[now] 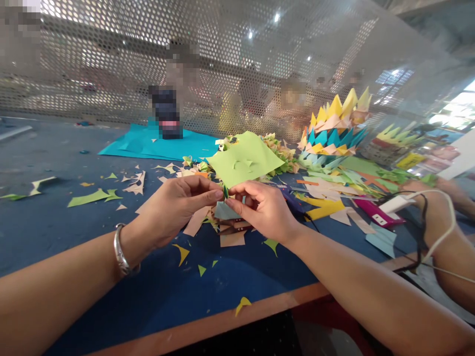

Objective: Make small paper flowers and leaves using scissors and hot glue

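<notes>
While both arms reached over the near edge of the tabletop (pixel 33 237), the left hand (pixel 168 207) and the right hand (pixel 265 207) almost met, fingertips to fingertips. Both wrists were low and the backs of the hands faced up. On each hand the thumb and first finger were pinched close, holding the same small paper (pixel 225 192) between them. It was up above the tabletop, in from the middle of the near edge. It looked dark green, thin and folded, and it stood up on end. The fingers hid some of it, so I could not tell its whole shape. Just behind it, a light green sheet (pixel 256 153) sat on a heap of scraps. A blue sheet (pixel 174 146) lay by the far edge. A yellow scrap (pixel 243 305) lay on the near edge.
</notes>
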Available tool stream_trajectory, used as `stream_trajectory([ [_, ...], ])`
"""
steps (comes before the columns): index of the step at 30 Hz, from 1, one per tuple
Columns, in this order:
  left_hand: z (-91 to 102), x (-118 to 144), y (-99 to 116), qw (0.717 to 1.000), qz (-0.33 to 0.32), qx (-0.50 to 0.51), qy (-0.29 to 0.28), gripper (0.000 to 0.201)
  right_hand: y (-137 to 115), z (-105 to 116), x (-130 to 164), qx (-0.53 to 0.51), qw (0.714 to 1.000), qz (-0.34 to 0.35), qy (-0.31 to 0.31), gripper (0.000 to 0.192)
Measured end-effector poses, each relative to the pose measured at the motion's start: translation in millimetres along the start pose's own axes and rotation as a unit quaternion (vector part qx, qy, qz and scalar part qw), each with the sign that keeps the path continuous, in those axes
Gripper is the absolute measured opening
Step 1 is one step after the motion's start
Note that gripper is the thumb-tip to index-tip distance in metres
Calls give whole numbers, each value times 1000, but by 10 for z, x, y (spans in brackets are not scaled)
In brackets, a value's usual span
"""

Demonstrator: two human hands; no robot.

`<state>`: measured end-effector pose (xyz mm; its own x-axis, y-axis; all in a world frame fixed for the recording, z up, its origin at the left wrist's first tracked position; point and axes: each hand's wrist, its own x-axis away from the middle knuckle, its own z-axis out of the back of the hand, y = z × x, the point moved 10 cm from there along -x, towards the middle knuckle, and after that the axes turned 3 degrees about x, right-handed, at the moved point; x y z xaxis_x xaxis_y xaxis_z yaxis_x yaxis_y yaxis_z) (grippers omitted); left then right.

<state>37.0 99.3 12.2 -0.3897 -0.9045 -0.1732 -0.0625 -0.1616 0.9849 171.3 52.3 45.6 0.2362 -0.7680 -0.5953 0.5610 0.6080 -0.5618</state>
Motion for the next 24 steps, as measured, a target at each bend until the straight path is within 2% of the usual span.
stream_trajectory([
  [4,21,-1,47,999,-19,-25,16,16,10,-1,1,-2,1000,-8,-4,15],
  [15,3,31,151,990,-84,-114,8,21,-16,-2,4,-2,1000,-4,-8,15],
  [24,-31,82,283,976,-121,-179,12,15,-36,-3,2,-8,1000,-8,-14,15],
])
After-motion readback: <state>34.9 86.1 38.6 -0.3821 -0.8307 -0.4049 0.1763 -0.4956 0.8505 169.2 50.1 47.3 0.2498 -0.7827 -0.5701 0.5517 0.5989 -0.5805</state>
